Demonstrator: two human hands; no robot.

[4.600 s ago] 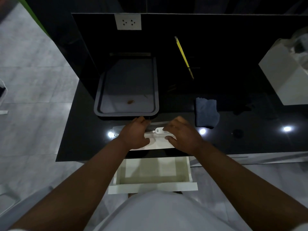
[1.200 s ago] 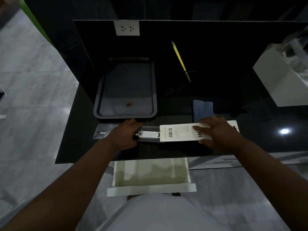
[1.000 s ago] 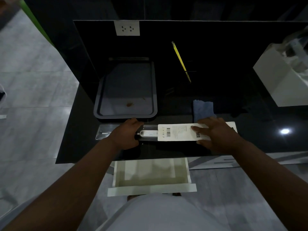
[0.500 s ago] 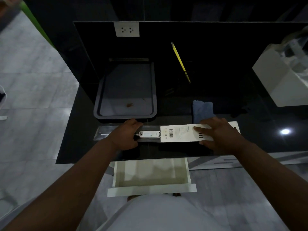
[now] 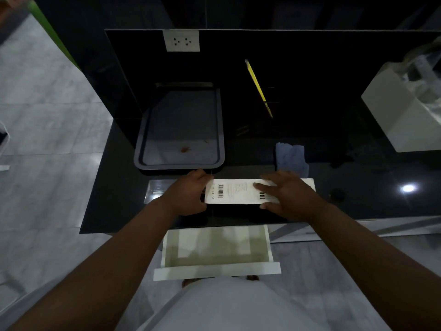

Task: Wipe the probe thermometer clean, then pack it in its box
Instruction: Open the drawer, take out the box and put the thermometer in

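A long white box (image 5: 235, 191) with a barcode and small print lies flat on the black counter (image 5: 358, 201). My right hand (image 5: 287, 195) is shut on its right part, thumb below, fingers on top. My left hand (image 5: 185, 194) grips at the box's left end, over the clear plastic tray (image 5: 155, 191) that sticks out to the left. The probe thermometer is hidden, covered by the box and my left hand. A folded blue cloth (image 5: 291, 156) lies just behind the box.
A grey tray (image 5: 140, 149) stands behind my left hand. A yellow pencil (image 5: 257, 87) leans on the black back wall. A white container (image 5: 403, 115) sits at the right. A white drawer (image 5: 216, 253) stands pulled out below the counter edge.
The white box has slid left over the thermometer's white head, which showed between my hands half a second ago. My right hand moved left with it; my left hand stayed.
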